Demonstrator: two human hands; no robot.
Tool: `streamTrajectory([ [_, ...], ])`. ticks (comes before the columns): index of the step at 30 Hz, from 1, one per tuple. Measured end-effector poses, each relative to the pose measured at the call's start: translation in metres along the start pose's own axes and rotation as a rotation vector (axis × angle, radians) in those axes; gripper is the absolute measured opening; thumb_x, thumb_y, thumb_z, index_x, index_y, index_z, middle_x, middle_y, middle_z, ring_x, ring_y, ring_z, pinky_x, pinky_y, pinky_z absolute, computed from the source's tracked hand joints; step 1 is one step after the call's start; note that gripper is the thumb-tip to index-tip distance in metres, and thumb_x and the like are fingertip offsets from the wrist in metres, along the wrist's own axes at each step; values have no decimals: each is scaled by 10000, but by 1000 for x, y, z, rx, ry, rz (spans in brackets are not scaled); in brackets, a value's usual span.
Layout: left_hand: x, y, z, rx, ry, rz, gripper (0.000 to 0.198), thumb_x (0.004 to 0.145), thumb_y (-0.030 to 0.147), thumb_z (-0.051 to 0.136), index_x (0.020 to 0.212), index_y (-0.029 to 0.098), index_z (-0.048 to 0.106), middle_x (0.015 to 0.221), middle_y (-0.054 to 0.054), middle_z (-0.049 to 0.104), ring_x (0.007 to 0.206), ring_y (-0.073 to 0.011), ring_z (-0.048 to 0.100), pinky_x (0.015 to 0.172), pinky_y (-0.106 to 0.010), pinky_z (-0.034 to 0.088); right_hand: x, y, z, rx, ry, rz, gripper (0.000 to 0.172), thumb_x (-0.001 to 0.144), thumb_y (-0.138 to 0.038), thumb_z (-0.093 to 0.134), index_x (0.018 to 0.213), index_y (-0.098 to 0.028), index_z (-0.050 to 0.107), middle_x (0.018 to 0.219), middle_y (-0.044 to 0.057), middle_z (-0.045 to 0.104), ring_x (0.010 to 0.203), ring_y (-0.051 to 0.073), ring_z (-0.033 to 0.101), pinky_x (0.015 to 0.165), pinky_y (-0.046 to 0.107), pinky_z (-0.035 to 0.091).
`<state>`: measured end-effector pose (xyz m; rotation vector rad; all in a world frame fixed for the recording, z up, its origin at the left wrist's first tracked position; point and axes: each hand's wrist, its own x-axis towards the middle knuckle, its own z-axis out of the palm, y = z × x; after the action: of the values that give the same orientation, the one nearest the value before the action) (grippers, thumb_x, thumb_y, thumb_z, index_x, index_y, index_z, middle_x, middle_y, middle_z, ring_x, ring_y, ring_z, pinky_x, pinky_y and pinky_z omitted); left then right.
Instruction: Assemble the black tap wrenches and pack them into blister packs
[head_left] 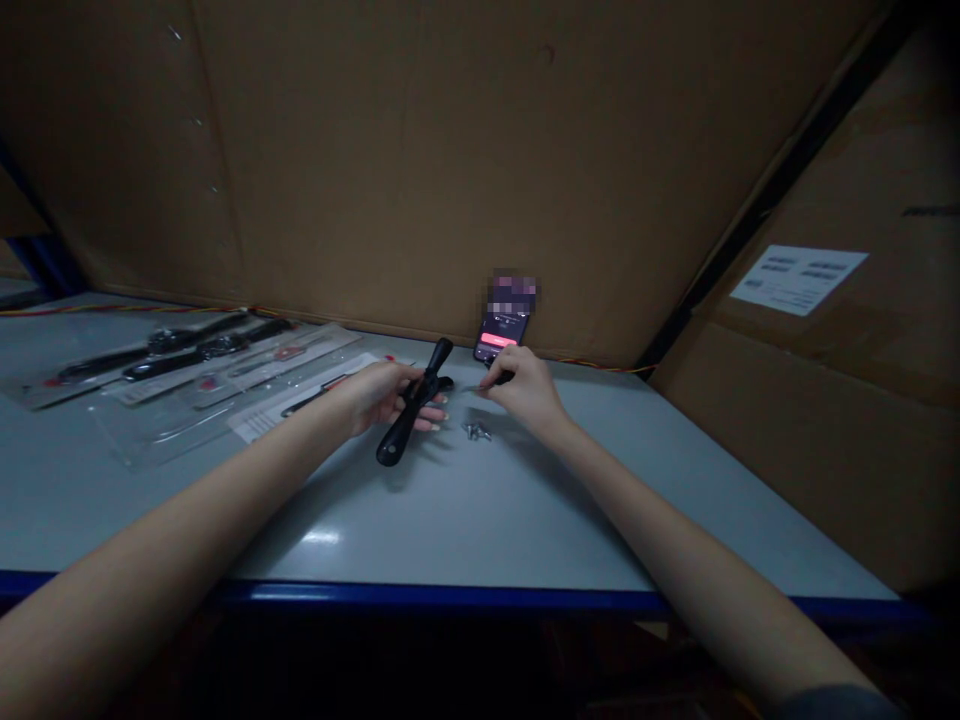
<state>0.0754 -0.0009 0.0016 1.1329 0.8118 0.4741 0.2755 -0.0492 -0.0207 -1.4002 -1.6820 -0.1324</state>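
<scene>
A wall of brown cardboard [390, 170] rises behind and to the right of a pale grey workbench [465, 520] with a blue front edge, and a printed paper label [799, 280] is stuck to the cardboard on the right. Along the bench's left side lie several clear blister packs [225, 375], with black strapped watches [195, 347] sealed inside the farthest ones. A phone [501, 338] leans against the cardboard straight ahead, its lit screen showing a pink button; its top is blurred out.

Near the middle of the bench, the left hand [386, 395] is curled around a black strap-like piece [405, 425], holding it up at a slant just above the surface — its finer detail is lost in the dim light. The right hand [526, 388] pinches a slim, black-handled tool [484, 384] between thumb and fingers, its thin metal tip pointing toward the black piece. Just below the tool, a few small silver screws [477, 431] lie together on the bench — close to both hands, touched by neither.
</scene>
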Motion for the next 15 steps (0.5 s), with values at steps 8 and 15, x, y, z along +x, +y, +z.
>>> streamTrajectory([
  [8, -8, -2, 14, -72, -142, -54, 281, 875, 311, 416, 848, 82, 576, 744, -161, 688, 672, -226, 690, 625, -294, 567, -16, -34, -1, -51, 16, -403, 245, 702, -4, 498, 667, -216, 615, 769, 31, 539, 822, 184, 506, 735, 335, 420],
  [15, -9, -6, 16, -41, -99, 64, 52, 796, 42, 514, 801, 93, 525, 719, -134, 682, 697, -212, 693, 678, -291, 569, -17, -29, 0, -53, -104, -472, 241, 770, -34, 470, 795, -197, 645, 864, 59, 557, 858, 183, 510, 736, 322, 438],
])
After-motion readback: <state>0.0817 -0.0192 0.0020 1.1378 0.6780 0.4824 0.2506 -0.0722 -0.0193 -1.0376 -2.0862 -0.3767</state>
